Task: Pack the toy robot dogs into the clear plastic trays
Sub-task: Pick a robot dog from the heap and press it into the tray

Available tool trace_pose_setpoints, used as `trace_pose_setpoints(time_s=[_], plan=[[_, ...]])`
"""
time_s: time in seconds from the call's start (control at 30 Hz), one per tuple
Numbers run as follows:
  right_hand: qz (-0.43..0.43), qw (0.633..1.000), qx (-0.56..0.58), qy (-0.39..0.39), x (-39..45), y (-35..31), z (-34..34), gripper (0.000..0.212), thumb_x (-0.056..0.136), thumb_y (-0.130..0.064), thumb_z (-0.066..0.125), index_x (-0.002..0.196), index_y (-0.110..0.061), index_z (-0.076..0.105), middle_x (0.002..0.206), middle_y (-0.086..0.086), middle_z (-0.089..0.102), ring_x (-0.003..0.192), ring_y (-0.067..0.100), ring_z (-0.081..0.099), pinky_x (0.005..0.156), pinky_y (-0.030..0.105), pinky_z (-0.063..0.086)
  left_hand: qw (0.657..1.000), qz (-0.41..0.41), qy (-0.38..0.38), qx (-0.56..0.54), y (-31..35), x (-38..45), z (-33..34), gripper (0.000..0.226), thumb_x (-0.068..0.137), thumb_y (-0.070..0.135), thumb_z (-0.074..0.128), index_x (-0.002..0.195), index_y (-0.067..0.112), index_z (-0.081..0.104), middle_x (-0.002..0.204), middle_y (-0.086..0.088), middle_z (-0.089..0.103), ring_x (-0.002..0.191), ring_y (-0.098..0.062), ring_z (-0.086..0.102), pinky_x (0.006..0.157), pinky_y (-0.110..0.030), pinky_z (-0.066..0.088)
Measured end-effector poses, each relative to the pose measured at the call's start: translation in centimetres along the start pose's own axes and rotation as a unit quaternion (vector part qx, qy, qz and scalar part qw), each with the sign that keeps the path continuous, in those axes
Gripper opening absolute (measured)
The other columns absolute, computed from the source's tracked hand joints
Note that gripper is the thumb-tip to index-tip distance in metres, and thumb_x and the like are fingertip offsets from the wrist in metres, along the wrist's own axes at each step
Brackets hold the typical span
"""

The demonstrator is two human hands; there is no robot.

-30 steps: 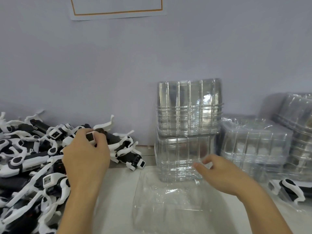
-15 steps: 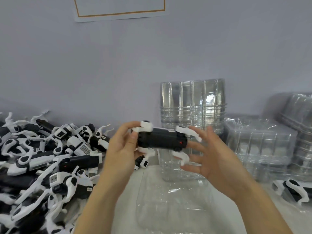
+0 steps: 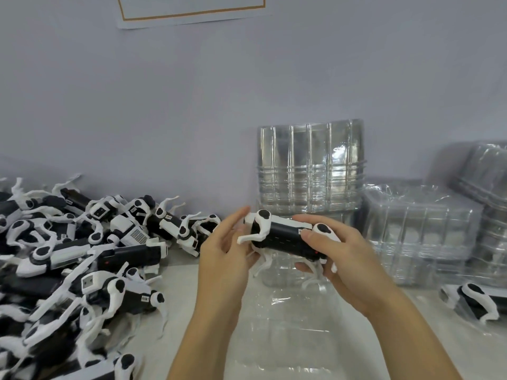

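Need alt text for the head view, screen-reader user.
Two bare hands hold a black-and-white toy robot dog above an open clear plastic tray: the right hand grips its body, the left hand touches its front end. Loose dogs lie piled left; stacked trays stand behind.

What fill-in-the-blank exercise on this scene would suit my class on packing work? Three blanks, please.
1. The toy robot dog is held by ____ hands.
2. The pile of loose dogs lies to the person's ____.
3. The open clear tray on the table, below the hands, holds ____ dogs.

Missing words: both; left; no
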State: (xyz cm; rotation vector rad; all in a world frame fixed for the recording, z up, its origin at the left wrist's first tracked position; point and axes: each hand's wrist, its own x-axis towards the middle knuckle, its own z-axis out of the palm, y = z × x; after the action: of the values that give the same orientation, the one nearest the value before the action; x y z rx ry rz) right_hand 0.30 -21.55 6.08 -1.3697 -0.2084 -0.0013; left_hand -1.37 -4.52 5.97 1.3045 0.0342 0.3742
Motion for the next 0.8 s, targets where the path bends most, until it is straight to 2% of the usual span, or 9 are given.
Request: trace_pose_setpoints(time_s=[0.07, 0.27, 0.33, 0.4, 0.47, 0.53, 0.6, 0.7, 0.8], plan=[[-0.001, 1.0, -0.003, 0.002, 0.1, 0.3, 0.0, 0.022, 0.092, -0.008, 0.066, 0.101, -0.024, 0.079, 0.105, 0.002, 0.074, 0.094, 0.022, 0.073, 0.07, 0.037, 0.061, 1.0, 0.001, -0.006, -0.023, -0.4, 0.1, -0.8, 0.036, 0.101, 0.005, 0.054, 0.111, 0.034, 0.074, 0.101, 0.004, 0.078, 0.088, -0.014, 0.075, 0.068, -0.02, 0.058], [0.013, 0.996, -0.072, -0.044, 0.0, 0.8, -0.6, 0.027, 0.089, -0.008, 0.07, 0.11, -0.023, 0.076, 0.112, 0.005, 0.072, 0.1, 0.025, 0.072, 0.076, 0.039, 0.062, 0.996, 0.039, -0.07, 0.027, -0.9, 0.6, -3.0, 0.03, 0.095, 0.007, 0.064, 0.093, 0.034, 0.076, 0.09, -0.006, 0.078, 0.083, -0.02, 0.076, 0.07, -0.026, 0.06], [0.009, 0.988, -0.135, -0.072, -0.1, 0.6, -0.3, 0.031, 0.089, -0.007, 0.071, 0.112, -0.027, 0.075, 0.108, -0.001, 0.074, 0.096, 0.019, 0.073, 0.076, 0.033, 0.062, 0.995, 0.052, -0.069, 0.042, -1.3, 0.8, -3.3, 0.031, 0.096, 0.007, 0.063, 0.092, 0.035, 0.075, 0.086, -0.004, 0.077, 0.081, -0.018, 0.076, 0.068, -0.024, 0.06], [-0.006, 0.973, -0.213, -0.084, -0.2, 0.2, -0.1, 0.032, 0.088, -0.012, 0.073, 0.11, -0.034, 0.073, 0.101, -0.009, 0.074, 0.09, 0.011, 0.072, 0.074, 0.021, 0.059, 0.994, 0.056, -0.077, 0.047, -1.6, 0.9, -3.4, 0.029, 0.096, 0.009, 0.062, 0.093, 0.035, 0.074, 0.086, -0.003, 0.077, 0.081, -0.017, 0.075, 0.069, -0.024, 0.06], [-0.026, 0.95, -0.3, -0.079, -0.3, -0.1, 0.0, 0.028, 0.087, -0.021, 0.075, 0.104, -0.042, 0.072, 0.093, -0.017, 0.073, 0.083, 0.002, 0.068, 0.067, 0.008, 0.049, 0.994, 0.062, -0.082, 0.046, -1.8, 1.1, -3.7, 0.026, 0.095, 0.011, 0.064, 0.094, 0.035, 0.075, 0.086, -0.003, 0.077, 0.082, -0.017, 0.075, 0.069, -0.024, 0.06], [-0.04, 0.933, -0.349, -0.07, -0.3, -0.4, -0.1, 0.025, 0.085, -0.025, 0.076, 0.101, -0.043, 0.072, 0.09, -0.02, 0.072, 0.085, -0.002, 0.065, 0.067, 0.003, 0.042, 0.993, 0.067, -0.084, 0.045, -1.9, 1.3, -3.8, 0.025, 0.094, 0.011, 0.066, 0.095, 0.034, 0.076, 0.085, -0.002, 0.077, 0.082, -0.015, 0.075, 0.069, -0.025, 0.06], [-0.05, 0.925, -0.371, -0.062, -0.2, -0.4, -0.2, 0.023, 0.084, -0.026, 0.075, 0.1, -0.042, 0.072, 0.088, -0.02, 0.072, 0.084, -0.001, 0.065, 0.068, 0.002, 0.041, 0.992, 0.071, -0.089, 0.045, -2.1, 1.5, -3.7, 0.026, 0.093, 0.01, 0.067, 0.095, 0.034, 0.076, 0.086, -0.001, 0.077, 0.082, -0.014, 0.075, 0.069, -0.025, 0.06], [-0.065, 0.92, -0.384, -0.04, 0.0, 0.2, 0.3, 0.022, 0.081, -0.026, 0.079, 0.095, -0.041, 0.071, 0.08, -0.017, 0.07, 0.071, 0.001, 0.063, 0.062, 0.006, 0.043, 0.992, 0.072, -0.096, 0.047, -2.4, 2.1, -3.8, 0.024, 0.091, 0.013, 0.069, 0.098, 0.034, 0.077, 0.089, 0.0, 0.078, 0.084, -0.016, 0.076, 0.069, -0.024, 0.06], [-0.076, 0.912, -0.403, -0.016, 0.3, 1.2, 1.2, 0.02, 0.08, -0.029, 0.08, 0.092, -0.04, 0.069, 0.081, -0.018, 0.069, 0.073, 0.003, 0.062, 0.065, 0.009, 0.045, 0.991, 0.067, -0.102, 0.059, -2.9, 3.0, -4.3, 0.025, 0.091, 0.013, 0.068, 0.1, 0.035, 0.077, 0.092, -0.001, 0.078, 0.086, -0.016, 0.075, 0.07, -0.023, 0.059]])
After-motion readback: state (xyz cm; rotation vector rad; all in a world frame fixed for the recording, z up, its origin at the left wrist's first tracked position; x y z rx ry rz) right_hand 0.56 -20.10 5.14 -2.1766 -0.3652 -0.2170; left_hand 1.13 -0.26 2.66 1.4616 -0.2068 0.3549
